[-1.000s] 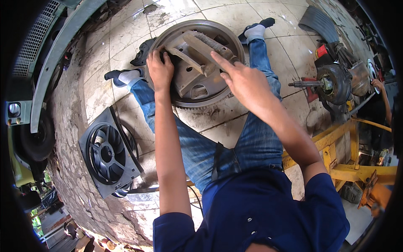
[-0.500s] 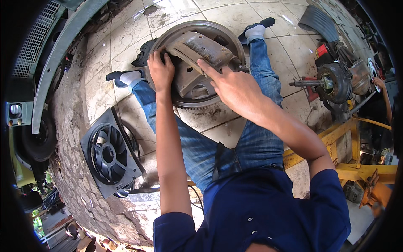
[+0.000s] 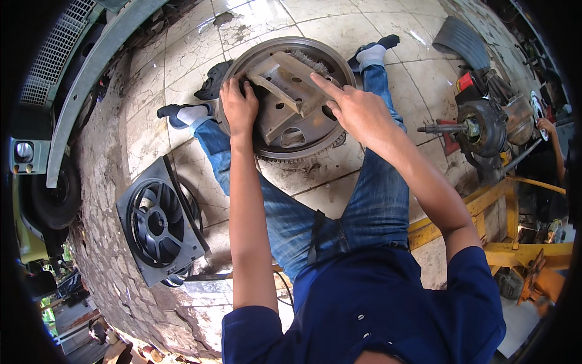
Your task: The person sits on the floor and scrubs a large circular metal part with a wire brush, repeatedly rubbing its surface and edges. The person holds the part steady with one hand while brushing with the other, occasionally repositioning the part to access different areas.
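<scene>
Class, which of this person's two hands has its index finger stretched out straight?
The right hand: its index finger extends over the metal bracket. The left hand instead has its fingers close together at the bracket's left end.

From here, the curled fingers of the right hand [image 3: 364, 115] out of sight, the co-worker [image 3: 557, 145] mostly in shadow.

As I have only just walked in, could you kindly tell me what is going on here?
A person has both hands at a round metal part with an angled metal piece on it. Their left hand is at the left end of that piece. Their right hand is over its right side, index finger extended, close to grey bristles; its grip is hidden. A black fan is on the person's left.
</scene>
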